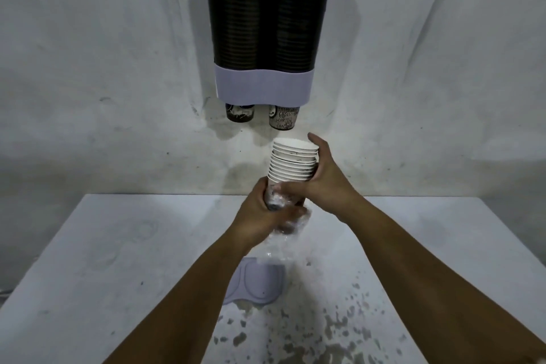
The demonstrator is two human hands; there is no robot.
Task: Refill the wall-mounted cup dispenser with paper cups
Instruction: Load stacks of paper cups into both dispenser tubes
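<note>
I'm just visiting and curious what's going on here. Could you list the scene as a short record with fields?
activity: unwrapping a stack of paper cups
left hand: grips the stack's lower end and the clear plastic wrap
right hand: holds the stack's upper part
cup dispenser: on the wall, two columns, a cup showing under each
lid: lying on the table

Two cup bottoms point(260, 117) protruding beneath dispenser point(263, 80) at 12 o'clock, narrowing the gap above the cup stack point(292, 161), wall point(103, 68) blocking behind, lid point(255, 281) lying at 6 o'clock, table point(118, 245) sides at 3 and 9 o'clock staying passable
</note>
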